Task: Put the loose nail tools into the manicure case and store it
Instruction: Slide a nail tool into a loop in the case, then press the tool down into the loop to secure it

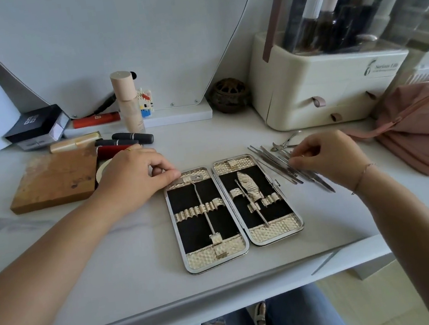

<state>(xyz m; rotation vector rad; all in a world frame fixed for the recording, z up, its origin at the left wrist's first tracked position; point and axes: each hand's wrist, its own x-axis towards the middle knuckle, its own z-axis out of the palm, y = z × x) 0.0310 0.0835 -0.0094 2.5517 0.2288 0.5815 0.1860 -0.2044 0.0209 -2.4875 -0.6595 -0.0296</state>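
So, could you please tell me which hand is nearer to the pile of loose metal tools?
Right. The right hand pinches the loose tools directly; the left hand is across the open manicure case from them, pinching its far-left corner.

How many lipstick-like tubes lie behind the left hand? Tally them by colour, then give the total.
Black tubes: 2
Red tube: 1
Orange tube: 1
Gold tube: 1
Total: 5
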